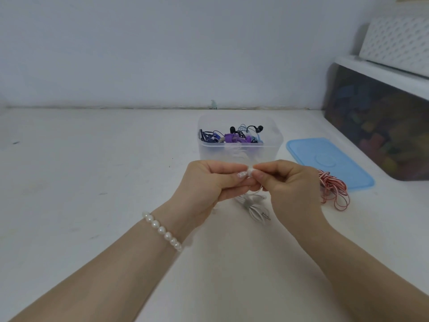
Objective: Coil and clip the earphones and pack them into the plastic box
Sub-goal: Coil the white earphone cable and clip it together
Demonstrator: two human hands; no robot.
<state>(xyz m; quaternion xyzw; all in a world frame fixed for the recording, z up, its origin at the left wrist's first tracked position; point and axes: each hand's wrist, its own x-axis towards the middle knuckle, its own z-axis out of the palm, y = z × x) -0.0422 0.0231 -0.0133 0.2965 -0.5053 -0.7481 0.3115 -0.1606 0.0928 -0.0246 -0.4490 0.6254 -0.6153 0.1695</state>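
Observation:
My left hand and my right hand meet in front of the clear plastic box. Both pinch a small white piece at the top of a coiled white earphone cable. The coil hangs down between the hands, and its metal plug shows at the bottom. The box stands open behind the hands and holds several coiled earphones in purple, black and light blue. A loose pink and white earphone cable lies on the table to the right of my right hand.
The blue lid lies flat to the right of the box, with the pink cable partly over its near edge. A large dark storage bin with a white lid stands at the far right. A wall runs behind the white table.

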